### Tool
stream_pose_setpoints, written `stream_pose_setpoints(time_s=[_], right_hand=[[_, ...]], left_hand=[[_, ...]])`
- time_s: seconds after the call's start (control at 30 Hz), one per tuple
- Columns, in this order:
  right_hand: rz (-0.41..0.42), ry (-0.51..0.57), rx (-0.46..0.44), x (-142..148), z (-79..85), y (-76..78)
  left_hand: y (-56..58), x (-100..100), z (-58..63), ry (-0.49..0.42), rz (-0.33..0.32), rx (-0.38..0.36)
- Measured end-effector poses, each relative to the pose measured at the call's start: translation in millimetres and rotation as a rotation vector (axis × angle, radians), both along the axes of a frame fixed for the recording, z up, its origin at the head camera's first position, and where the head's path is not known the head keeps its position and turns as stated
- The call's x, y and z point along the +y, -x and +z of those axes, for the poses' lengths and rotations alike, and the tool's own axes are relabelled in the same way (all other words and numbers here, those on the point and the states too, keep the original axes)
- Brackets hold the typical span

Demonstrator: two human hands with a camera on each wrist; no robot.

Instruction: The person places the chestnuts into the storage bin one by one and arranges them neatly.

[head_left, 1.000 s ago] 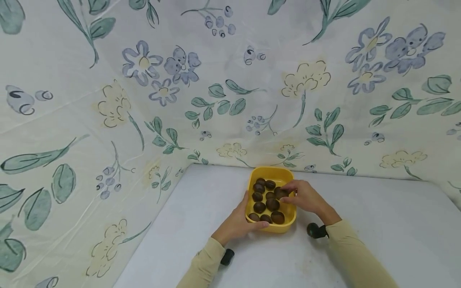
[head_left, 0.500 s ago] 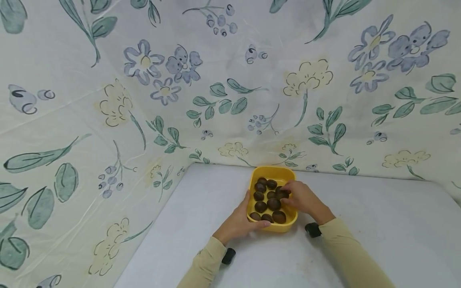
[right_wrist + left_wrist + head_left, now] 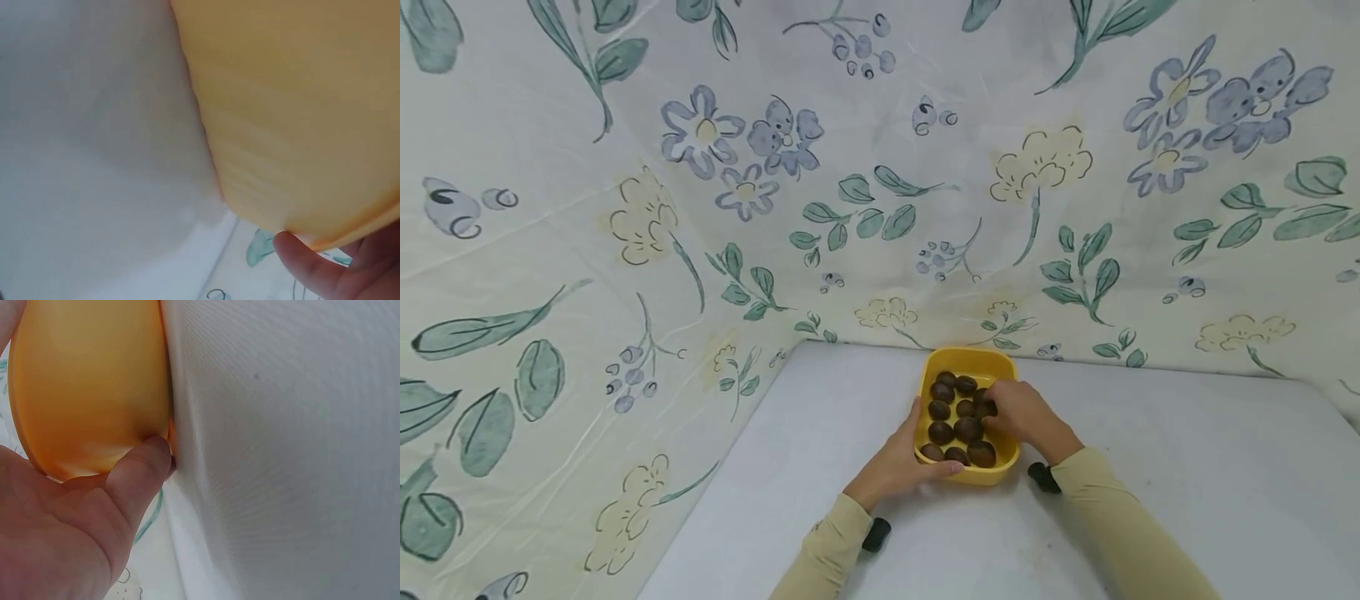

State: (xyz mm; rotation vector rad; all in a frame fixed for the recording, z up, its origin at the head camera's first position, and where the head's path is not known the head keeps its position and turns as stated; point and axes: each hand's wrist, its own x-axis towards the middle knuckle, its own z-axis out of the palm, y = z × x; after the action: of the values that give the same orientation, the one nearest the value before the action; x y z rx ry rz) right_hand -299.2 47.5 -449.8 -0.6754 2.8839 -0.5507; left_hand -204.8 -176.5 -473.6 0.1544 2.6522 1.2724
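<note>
A yellow rectangular tub (image 3: 977,477) stands on the white table, holding several dark brown, smooth, roundish things (image 3: 941,432). My left hand (image 3: 891,462) grips the tub's near left corner, its thumb along the front rim. In the left wrist view, a fingertip (image 3: 155,447) lies against the outer yellow wall, low by the tabletop. Over the right rim, my right hand (image 3: 1028,417) reaches in and pinches a brown roundish thing (image 3: 986,407), partly covered by its fingers. The right wrist view shows mostly the tub's outside wall (image 3: 300,112), with part of the right hand (image 3: 369,265) at the rim.
The white tabletop (image 3: 1120,500) extends around the tub. Patterned floral cloth (image 3: 955,192) hangs just behind the table and along its left side. Black wrist cameras (image 3: 876,534) sit under both sleeves.
My right hand has shifted slightly left and lower into the tub, with its wrist drawn inward. The left hand keeps its hold on the corner, and the tub stays put.
</note>
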Motion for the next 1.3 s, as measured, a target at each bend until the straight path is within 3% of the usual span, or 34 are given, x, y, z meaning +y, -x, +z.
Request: stream_pose_setpoints(time_s=[0.53, 1.03, 1.3], right_hand=[[-0.059, 0.019, 0.002, -8, -6.6, 9.7], [-0.111, 0.014, 0.018, -7, -4.9, -4.5], [-0.101, 0.196, 0.040, 18, 16.6, -15.9]], left_hand=[[2.5, -2, -3.8, -0.020, -0.019, 0.017], [-1.2, -1, -4.5, -0.007, -0.022, 0.010], [-0.9, -1, -2.8, -0.004, -0.007, 0.018]])
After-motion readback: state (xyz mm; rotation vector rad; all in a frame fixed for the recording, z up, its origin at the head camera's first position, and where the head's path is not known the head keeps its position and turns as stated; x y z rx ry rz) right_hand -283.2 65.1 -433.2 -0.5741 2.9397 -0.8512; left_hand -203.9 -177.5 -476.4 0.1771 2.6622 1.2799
